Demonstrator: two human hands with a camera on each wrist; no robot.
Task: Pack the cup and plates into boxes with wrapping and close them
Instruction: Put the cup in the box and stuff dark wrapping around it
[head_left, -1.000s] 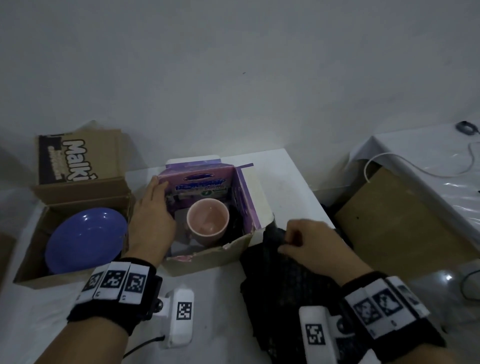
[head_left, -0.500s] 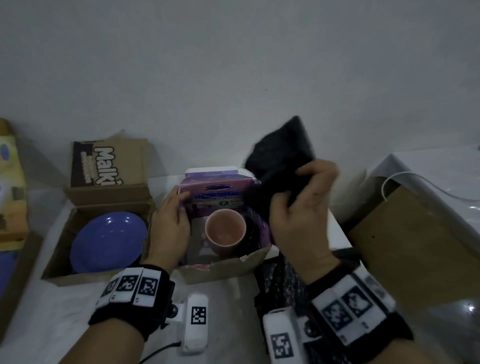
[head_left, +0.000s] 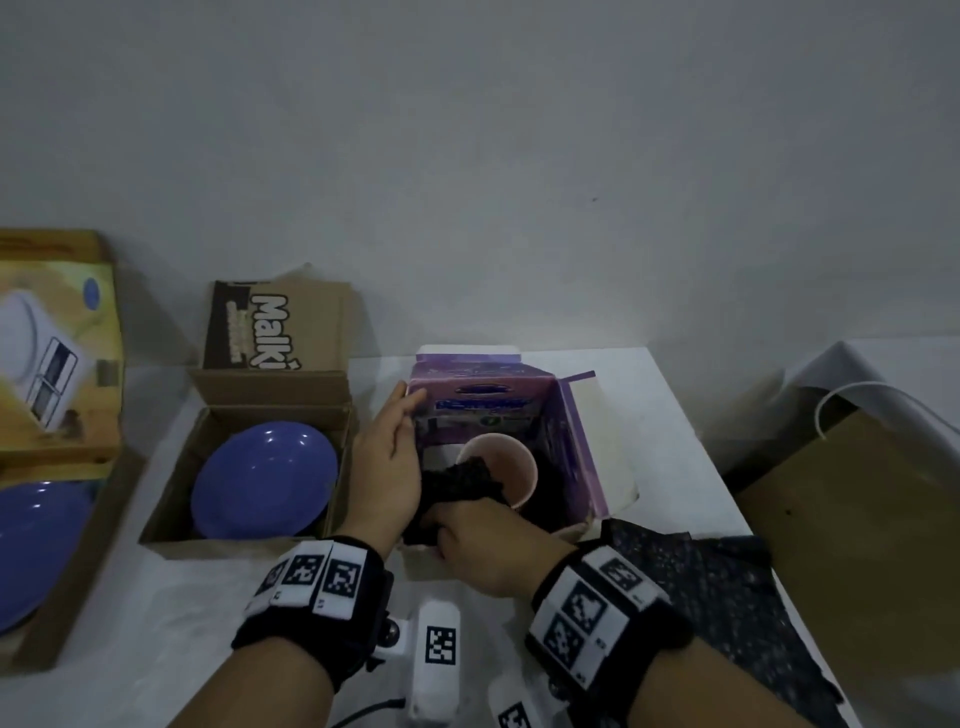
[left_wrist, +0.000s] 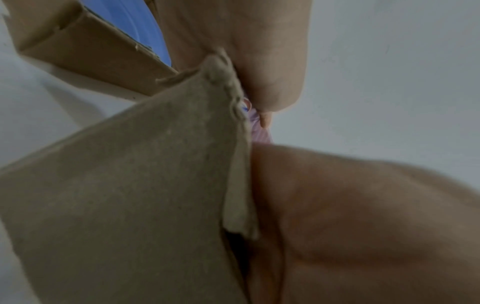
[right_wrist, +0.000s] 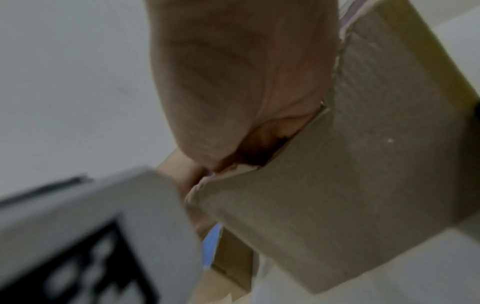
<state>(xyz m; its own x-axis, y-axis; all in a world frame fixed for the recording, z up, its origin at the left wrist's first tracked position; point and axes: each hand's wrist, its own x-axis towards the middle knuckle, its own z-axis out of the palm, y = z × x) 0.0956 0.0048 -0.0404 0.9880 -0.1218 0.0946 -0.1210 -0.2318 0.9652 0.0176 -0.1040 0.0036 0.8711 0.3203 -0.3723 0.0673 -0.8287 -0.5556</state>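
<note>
A pink cup (head_left: 511, 470) stands inside the open purple box (head_left: 582, 457) at the middle of the table. My right hand (head_left: 467, 540) grips a crumpled piece of black wrapping (head_left: 462, 480) and holds it down in the box's front-left corner, against the cup. My left hand (head_left: 387, 457) holds the box's left wall, fingers lying straight along the outside. The left wrist view shows the box's cardboard corner (left_wrist: 130, 185) against my left hand (left_wrist: 233, 41). A blue plate (head_left: 265, 478) lies in the brown Malki box (head_left: 171, 499) to the left.
More black wrapping sheets (head_left: 727, 597) lie on the table at front right. A second blue plate (head_left: 36, 545) sits in a box at far left, below a yellow kitchen-scale carton (head_left: 57, 353). A brown paper bag (head_left: 857, 519) stands beyond the table's right edge.
My right hand lifted a piece of black wrapping from the pile, raised it over the purple box, then brought it down inside next to the cup. The left hand stayed on the box.
</note>
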